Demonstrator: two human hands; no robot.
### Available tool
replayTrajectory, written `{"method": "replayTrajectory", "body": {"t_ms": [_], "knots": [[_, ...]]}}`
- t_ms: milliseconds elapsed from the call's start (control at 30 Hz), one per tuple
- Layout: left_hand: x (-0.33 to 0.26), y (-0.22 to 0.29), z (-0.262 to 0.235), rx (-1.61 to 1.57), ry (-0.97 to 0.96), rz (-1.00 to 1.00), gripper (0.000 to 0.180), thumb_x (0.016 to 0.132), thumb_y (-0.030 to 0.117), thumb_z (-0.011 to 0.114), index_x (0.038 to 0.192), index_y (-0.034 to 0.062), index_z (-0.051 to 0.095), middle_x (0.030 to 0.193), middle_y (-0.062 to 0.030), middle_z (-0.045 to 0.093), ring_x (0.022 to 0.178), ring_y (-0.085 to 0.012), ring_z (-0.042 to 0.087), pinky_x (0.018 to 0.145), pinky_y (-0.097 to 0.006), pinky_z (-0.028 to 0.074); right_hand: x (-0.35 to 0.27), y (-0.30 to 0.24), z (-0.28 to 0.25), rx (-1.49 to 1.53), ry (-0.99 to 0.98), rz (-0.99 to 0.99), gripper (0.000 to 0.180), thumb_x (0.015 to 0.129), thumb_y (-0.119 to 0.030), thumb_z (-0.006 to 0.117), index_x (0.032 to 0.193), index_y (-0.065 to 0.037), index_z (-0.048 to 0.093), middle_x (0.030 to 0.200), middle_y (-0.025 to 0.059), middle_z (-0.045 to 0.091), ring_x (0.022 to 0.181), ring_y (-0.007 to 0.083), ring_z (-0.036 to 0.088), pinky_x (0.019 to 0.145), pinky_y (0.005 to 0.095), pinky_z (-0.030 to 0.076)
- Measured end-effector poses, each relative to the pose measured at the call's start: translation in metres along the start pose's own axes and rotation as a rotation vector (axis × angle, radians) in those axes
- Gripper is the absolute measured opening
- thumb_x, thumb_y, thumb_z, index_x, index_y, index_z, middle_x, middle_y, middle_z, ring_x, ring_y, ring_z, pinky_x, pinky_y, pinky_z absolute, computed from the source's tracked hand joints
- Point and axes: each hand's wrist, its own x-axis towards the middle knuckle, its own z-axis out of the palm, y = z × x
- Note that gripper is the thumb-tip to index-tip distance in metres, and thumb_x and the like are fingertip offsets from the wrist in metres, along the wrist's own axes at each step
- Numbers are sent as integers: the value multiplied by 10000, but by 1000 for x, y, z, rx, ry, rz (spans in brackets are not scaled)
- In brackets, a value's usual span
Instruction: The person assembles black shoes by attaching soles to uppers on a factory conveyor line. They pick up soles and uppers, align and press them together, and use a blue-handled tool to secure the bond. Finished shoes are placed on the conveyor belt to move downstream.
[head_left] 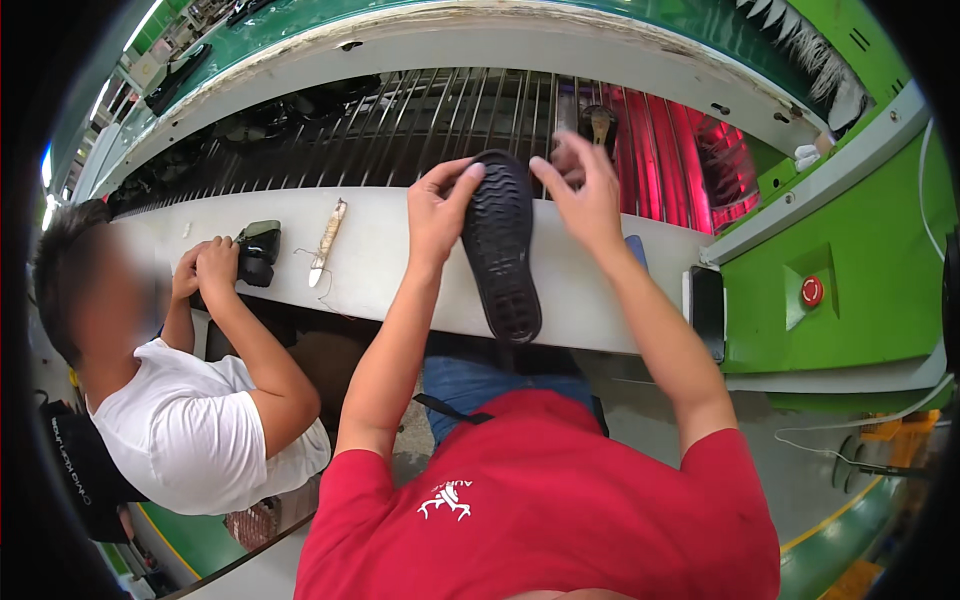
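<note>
A black shoe sole [500, 245] hangs over the white ledge, its ridged tread toward me and its narrower end pointing down. With thumb and fingers, my left hand [437, 212] grips its upper left edge. Just off the upper right edge is my right hand [586, 195], slightly blurred, its fingers bent and apart with nothing seen in them. To the left, a thin tool with a wrapped handle [328, 240] lies on the ledge, a thread beside it.
A co-worker at the left handles a dark shoe [258, 255]. Beyond the ledge [380, 260] runs a roller conveyor [450, 130], glowing red at right. A green machine [840, 260] with a red button [812, 291] stands right, beside a black rectangular object [706, 312].
</note>
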Motion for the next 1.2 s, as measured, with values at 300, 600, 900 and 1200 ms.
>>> {"method": "replayTrajectory", "body": {"t_ms": [300, 600, 900, 1200], "knots": [[19, -91, -28, 74, 99, -88, 321, 975, 191, 814, 1133, -81, 755, 857, -49, 744, 763, -79, 650, 698, -238, 529, 82, 141, 30, -901, -218, 476, 1187, 829, -624, 819, 1713, -281, 105, 1474, 316, 561, 1378, 505, 547, 1119, 542, 494], [21, -100, -18, 261, 101, -21, 337, 945, 240, 837, 1093, -57, 781, 820, -59, 742, 750, -95, 651, 703, -274, 544, 89, 167, -25, 142, -3, 493, 765, 977, -418, 722, 1580, -53, 425, 1443, 229, 648, 1283, 355, 672, 1053, 509, 554], [16, -79, -31, 78, 77, -132, 395, 964, 172, 834, 1232, -79, 689, 996, -91, 760, 855, -119, 709, 762, -242, 563, -58, -13, -63, 1157, -182, 666, 637, 965, -293, 783, 1499, -60, 526, 1331, 91, 664, 1210, 229, 674, 1053, 390, 560], [8, -17, -12, -144, -26, -145, 557, 926, 30, 822, 1354, -107, 492, 1066, -197, 756, 882, -203, 764, 794, -310, 642, -118, -8, -52, 667, -114, 391, 1079, 823, -64, 781, 1692, 41, 150, 1520, 199, 500, 1400, 267, 518, 1182, 395, 415]]}}
